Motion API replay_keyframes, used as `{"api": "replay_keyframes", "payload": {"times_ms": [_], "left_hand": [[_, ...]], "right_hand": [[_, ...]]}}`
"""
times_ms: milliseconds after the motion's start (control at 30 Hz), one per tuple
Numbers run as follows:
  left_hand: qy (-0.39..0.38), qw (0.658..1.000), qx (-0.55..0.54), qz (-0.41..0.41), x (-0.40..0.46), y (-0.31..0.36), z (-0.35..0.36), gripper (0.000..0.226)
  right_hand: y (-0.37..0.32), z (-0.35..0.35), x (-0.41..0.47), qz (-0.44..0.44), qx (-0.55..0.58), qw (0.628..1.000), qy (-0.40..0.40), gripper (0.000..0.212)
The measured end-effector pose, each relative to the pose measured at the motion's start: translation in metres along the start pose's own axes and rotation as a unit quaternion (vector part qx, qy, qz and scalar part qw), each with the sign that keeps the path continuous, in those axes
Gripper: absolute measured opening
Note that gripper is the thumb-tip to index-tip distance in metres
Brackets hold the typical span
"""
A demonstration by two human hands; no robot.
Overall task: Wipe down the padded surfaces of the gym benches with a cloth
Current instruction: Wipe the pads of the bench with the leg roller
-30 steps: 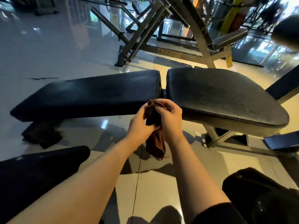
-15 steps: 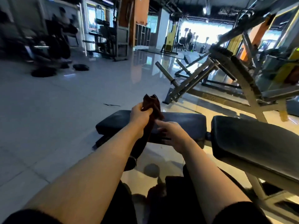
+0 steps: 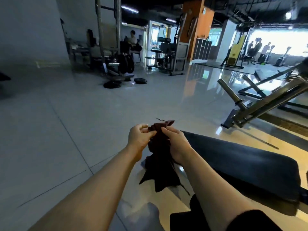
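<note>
A dark brown cloth [image 3: 160,157] hangs bunched between both hands in the middle of the head view. My left hand [image 3: 139,138] pinches its top from the left. My right hand [image 3: 177,144] grips it from the right. The cloth's lower end dangles above the floor in front of the left end of the black padded bench [image 3: 241,162]. That bench runs to the lower right, and the cloth is not touching its top surface.
A grey steel machine frame [image 3: 260,104] with a bar stands on the right beyond the bench. Weight plates [image 3: 112,84] lie on the glossy tiled floor further back. A seated person [image 3: 132,40] and more gym machines are far behind.
The view has swung up and left, so the bench's seat pad has left the frame. Both hands came back together on the cloth, which now hangs lower and looser.
</note>
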State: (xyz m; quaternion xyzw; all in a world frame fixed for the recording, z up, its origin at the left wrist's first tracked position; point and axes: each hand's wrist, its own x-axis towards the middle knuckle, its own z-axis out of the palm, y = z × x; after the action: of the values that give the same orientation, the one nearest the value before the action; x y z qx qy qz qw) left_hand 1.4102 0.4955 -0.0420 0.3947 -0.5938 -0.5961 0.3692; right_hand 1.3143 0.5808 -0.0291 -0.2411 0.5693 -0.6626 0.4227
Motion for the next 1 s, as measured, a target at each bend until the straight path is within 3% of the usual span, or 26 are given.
{"api": "replay_keyframes", "payload": {"times_ms": [200,367,467,567,667,867,1000], "left_hand": [[0.108,0.993,0.054,0.016,0.056,-0.028,-0.043,0.039],[0.105,0.993,0.045,0.017,0.106,-0.062,-0.065,0.032],[0.108,0.993,0.037,0.014,0.139,-0.086,-0.068,0.013],[0.105,0.988,0.111,0.006,0.166,-0.109,-0.064,0.018],[0.09,0.978,0.183,-0.039,0.184,-0.12,-0.06,0.018],[0.152,0.958,0.237,-0.06,0.224,-0.066,-0.074,0.019],[0.153,0.935,0.316,-0.058,0.237,0.011,-0.095,0.012]], "right_hand": [[0.037,0.04,0.066,0.021,-0.028,0.999,-0.027,0.019],[0.062,0.062,0.127,0.059,-0.016,0.997,-0.049,0.014],[0.084,0.062,0.168,0.066,-0.013,0.997,-0.045,0.018],[0.111,0.059,0.194,0.063,0.012,0.997,-0.047,0.028],[0.122,0.066,0.208,0.064,-0.009,0.998,0.022,0.023],[0.058,0.101,0.229,0.074,-0.063,0.984,0.147,0.017],[-0.01,0.135,0.24,0.085,-0.092,0.981,0.147,0.027]]}}
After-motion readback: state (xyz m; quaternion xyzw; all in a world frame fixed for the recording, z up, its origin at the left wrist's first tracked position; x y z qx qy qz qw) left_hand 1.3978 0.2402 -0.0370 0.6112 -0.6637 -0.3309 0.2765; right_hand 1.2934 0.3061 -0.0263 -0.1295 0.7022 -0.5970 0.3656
